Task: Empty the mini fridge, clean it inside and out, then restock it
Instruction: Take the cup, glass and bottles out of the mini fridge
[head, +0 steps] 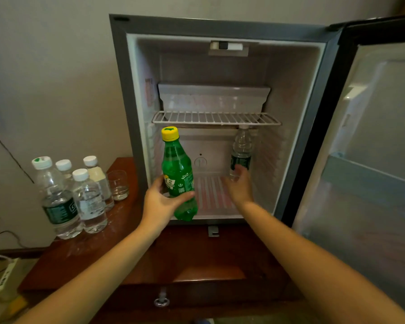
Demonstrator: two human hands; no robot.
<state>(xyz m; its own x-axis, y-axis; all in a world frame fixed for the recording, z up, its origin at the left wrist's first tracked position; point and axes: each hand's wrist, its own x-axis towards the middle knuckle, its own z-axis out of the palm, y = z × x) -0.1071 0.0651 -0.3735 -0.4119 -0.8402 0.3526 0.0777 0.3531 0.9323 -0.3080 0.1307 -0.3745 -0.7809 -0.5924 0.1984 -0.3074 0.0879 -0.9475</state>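
The mini fridge (124,94) stands open on a wooden cabinet, its door (369,127) swung to the right. My left hand (159,202) grips a green soda bottle (178,169) with a yellow cap, upright at the fridge's lower left opening. My right hand (240,185) reaches inside the lower compartment, its fingers touching the base of a clear water bottle (241,148) standing at the back right. Whether the fingers close round it is not clear. The wire shelf (215,118) above holds nothing.
Several clear water bottles (56,199) and an empty glass (118,184) stand on the wooden cabinet top (197,253) left of the fridge. A drawer pull (161,300) sits at the cabinet front. A power strip (5,274) and cables lie on the floor at left.
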